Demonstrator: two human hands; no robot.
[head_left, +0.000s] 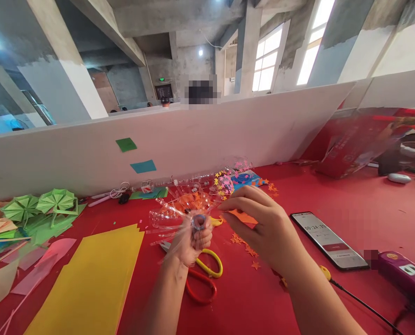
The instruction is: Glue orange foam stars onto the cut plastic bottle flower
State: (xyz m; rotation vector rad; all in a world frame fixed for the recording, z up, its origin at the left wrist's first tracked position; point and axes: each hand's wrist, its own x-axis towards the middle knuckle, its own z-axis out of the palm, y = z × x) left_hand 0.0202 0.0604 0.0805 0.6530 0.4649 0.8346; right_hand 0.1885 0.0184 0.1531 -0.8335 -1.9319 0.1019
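Observation:
My left hand (189, 244) is closed round the neck of a clear plastic bottle (189, 207) cut into splayed strips, held up over the red table (333, 195). Small coloured paper stars (224, 182) stick to the strips on the right side. My right hand (263, 228) pinches one of those strip tips near the stars, fingers pressed together. Beneath my hands lie scissors with a yellow handle (212, 263) and a red handle (202, 288).
A yellow paper sheet (91, 279) lies at left, with pink sheets and green folded paper fans (39, 207) beyond. A phone (328, 239) and purple power strip (404, 274) sit at right. A white partition (193, 135) stands behind, orange star cutouts (251, 251) scattered.

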